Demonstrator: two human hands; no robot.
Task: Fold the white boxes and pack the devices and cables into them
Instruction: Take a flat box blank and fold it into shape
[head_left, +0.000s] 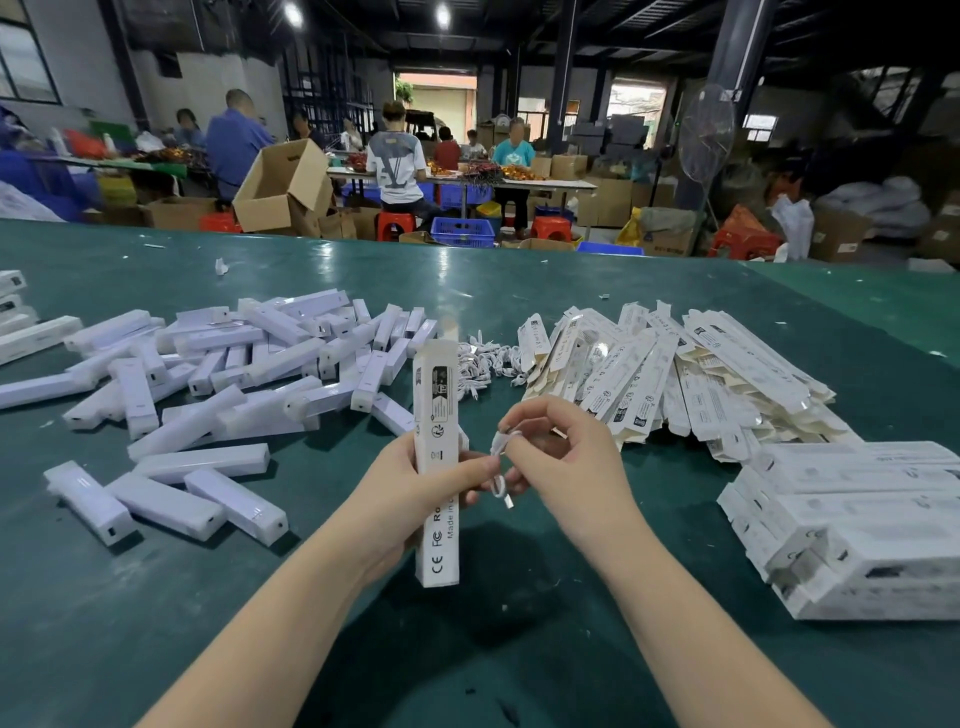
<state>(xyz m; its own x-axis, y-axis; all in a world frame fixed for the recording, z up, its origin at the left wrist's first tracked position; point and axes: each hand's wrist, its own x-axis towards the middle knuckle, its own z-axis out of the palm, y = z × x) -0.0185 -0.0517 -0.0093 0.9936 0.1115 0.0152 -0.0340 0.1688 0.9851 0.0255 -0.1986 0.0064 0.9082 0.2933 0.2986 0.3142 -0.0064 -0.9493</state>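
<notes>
Head view, and it's the cable stage: the left hand (415, 488) has its fingers curled round an upright folded white box (437, 467), printed face toward us, while the right hand (561, 457) pinches a small coiled white cable (501, 462) just beside that box, fingertips bent tight on it. Whether a device already sits inside, I can't tell; the top flap looks open. Out beyond the right fingers lies a heap of flat unfolded boxes (675, 374), and nearer, a neat stack of finished boxes (857, 519). Beyond the left fingers, loose devices (208, 364) sprawl across the green table (156, 623), spare cables (488, 358) bunched between. Plenty left, I'd judge.
</notes>
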